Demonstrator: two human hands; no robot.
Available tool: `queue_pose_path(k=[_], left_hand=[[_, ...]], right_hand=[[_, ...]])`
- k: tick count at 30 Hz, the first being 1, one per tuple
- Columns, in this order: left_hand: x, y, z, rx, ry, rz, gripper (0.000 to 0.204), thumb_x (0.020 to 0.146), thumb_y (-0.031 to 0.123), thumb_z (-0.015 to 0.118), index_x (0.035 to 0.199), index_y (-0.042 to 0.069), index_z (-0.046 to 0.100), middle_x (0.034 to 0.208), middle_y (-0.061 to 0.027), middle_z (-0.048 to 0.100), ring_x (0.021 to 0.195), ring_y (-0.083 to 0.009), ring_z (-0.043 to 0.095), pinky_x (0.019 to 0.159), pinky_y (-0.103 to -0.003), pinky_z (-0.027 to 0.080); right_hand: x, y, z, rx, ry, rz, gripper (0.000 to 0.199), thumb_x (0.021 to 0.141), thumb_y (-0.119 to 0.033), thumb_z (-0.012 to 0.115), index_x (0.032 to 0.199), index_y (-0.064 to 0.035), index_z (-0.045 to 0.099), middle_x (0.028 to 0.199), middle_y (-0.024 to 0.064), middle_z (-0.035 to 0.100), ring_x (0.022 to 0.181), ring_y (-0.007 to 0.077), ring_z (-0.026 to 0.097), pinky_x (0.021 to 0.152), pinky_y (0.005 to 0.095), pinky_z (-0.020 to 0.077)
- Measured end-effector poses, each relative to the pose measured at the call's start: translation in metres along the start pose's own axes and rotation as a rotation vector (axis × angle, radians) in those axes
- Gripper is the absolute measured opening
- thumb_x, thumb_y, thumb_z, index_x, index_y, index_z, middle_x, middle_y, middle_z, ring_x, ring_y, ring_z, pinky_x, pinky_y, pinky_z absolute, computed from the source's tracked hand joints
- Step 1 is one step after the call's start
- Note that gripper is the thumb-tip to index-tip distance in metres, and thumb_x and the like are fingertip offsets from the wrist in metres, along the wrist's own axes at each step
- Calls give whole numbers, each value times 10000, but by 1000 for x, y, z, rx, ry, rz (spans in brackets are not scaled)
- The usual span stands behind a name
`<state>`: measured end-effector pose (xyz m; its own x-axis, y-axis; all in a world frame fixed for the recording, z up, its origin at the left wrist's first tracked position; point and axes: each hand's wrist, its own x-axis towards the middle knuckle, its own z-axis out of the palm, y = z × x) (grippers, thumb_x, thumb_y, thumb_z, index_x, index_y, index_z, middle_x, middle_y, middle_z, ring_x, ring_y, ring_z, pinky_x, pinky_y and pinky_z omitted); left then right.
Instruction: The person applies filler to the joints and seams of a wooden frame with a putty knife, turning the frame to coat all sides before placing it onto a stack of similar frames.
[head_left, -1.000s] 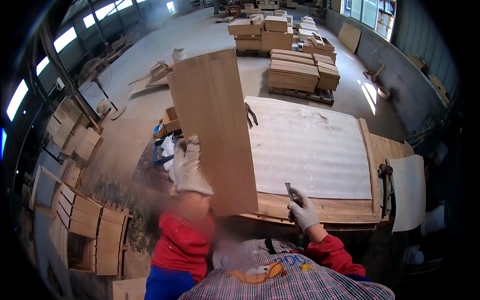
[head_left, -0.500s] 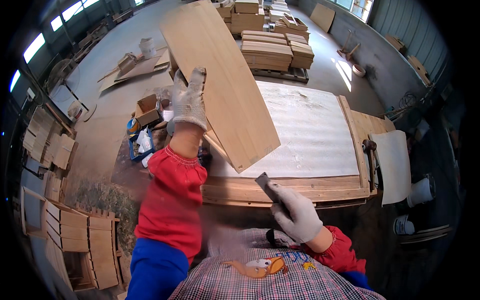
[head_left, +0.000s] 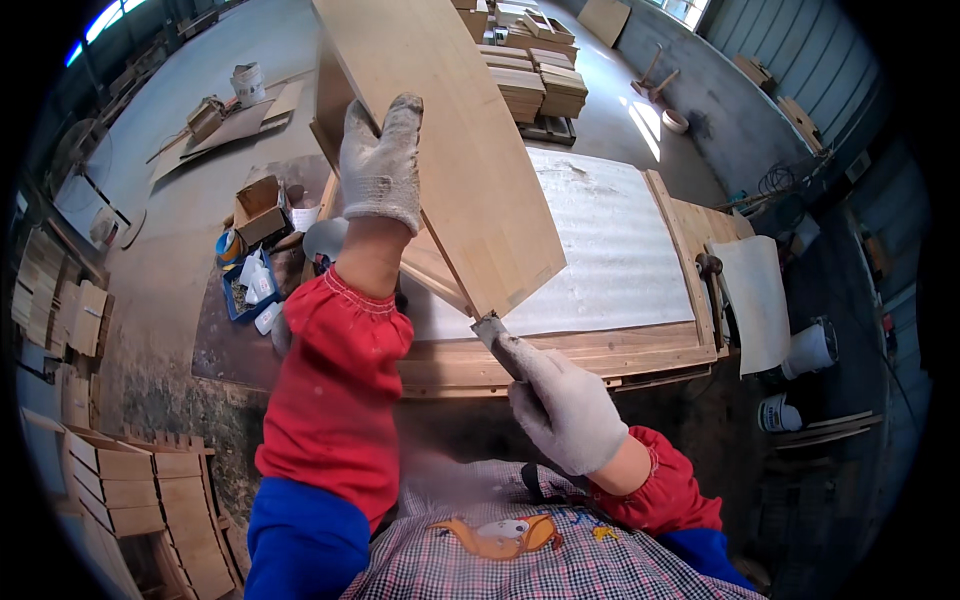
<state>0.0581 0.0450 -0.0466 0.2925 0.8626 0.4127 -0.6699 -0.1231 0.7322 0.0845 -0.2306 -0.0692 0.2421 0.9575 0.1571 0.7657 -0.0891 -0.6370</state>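
Note:
A large pale wooden box (head_left: 465, 150) stands tilted over the workbench, its broad panel facing up and narrower boards showing along its left side. My left hand (head_left: 382, 170), in a white work glove, grips the box's left edge, thumb against the panel; some fingers are hidden. In my gloved right hand (head_left: 570, 410) is a flat, dark grey scraper-like tool (head_left: 499, 343), fingers closed round it. The tool's squared tip meets the box's lowest corner, or lies just before it; I cannot tell which. A white padded sheet (head_left: 600, 250) covers the workbench beneath.
The bench has a wooden front rail (head_left: 570, 363). A hammer (head_left: 710, 268) hangs at its right end. Left of the box are a cardboard box (head_left: 260, 208) and a blue tray (head_left: 240, 300) with white bottles. Stacked boards (head_left: 520, 88) stand behind; drawer-like wooden pieces (head_left: 135, 490) lie lower left.
My right hand has brought the scraper-like tool up and left to the box's lower corner. My left hand keeps its grip on the box. The view has shifted slightly.

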Motion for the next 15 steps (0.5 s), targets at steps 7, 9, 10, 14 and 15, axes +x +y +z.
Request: queue_pose_path(k=[7, 9, 10, 14, 15], left_hand=[[-1, 2, -2, 33, 2, 30, 295, 903, 170, 649, 1134, 19, 546, 1019, -50, 631, 862, -126, 593, 749, -268, 497], [-2, 6, -1, 23, 3, 1, 295, 904, 170, 646, 1136, 18, 545, 1019, -52, 630, 865, -126, 593, 750, -269, 497], [-1, 6, -1, 27, 2, -3, 295, 903, 169, 645, 1135, 17, 545, 1018, -53, 630, 866, -127, 593, 749, -270, 498], [0, 5, 0, 29, 0, 6, 296, 901, 170, 645, 1133, 15, 545, 1016, -58, 628, 870, -131, 593, 745, -271, 499], [0, 4, -2, 30, 4, 15, 298, 901, 172, 646, 1133, 15, 545, 1015, -59, 628, 870, -132, 593, 744, -271, 499]], right_hand=[[0, -3, 2, 13, 7, -33, 514, 816, -38, 576, 1319, -65, 469, 902, 186, 597, 789, 372, 607, 677, 430, 499], [2, -7, -2, 59, 12, -28, 498, 819, -41, 573, 1307, -69, 479, 896, 185, 599, 788, 373, 607, 678, 432, 495], [4, -5, 0, 58, 25, -41, 491, 821, -43, 571, 1303, -70, 481, 898, 186, 599, 788, 373, 606, 679, 432, 495], [4, -8, -7, 15, -75, 18, 460, 814, -16, 572, 1270, -35, 509, 951, 205, 613, 851, 375, 613, 734, 409, 498], [4, -12, -11, -3, -143, 58, 451, 809, -1, 575, 1257, -17, 520, 976, 215, 619, 882, 376, 617, 760, 397, 500]])
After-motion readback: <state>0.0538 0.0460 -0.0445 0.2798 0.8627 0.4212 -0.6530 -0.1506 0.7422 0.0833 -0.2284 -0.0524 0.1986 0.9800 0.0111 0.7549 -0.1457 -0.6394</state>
